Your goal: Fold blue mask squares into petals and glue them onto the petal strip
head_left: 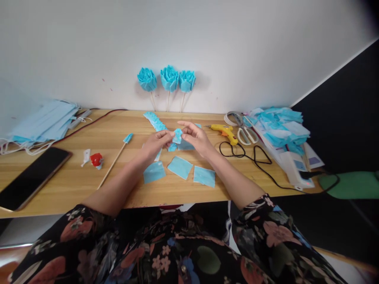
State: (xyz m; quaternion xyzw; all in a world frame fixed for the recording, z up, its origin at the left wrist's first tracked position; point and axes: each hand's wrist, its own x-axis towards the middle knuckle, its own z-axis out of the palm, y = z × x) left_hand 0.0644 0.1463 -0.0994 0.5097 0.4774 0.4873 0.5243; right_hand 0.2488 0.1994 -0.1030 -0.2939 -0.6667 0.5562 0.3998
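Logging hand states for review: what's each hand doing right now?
Left hand: closed, pinching a crinkled blue piece.
Right hand: closed on the same piece's other edge, one finger extended.

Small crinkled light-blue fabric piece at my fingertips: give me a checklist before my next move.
1. Small crinkled light-blue fabric piece pinched by left hand: ok.
2. Right hand gripping it firmly: cannot tell; fingers at its edge.
3. Yellow pistol-shaped glue gun apart from both hands: ok, on the brown wooden table.
4. Glue gun hot: cannot tell.
5. Thin wooden stick with light-blue tip in hand: not ok, lying down.
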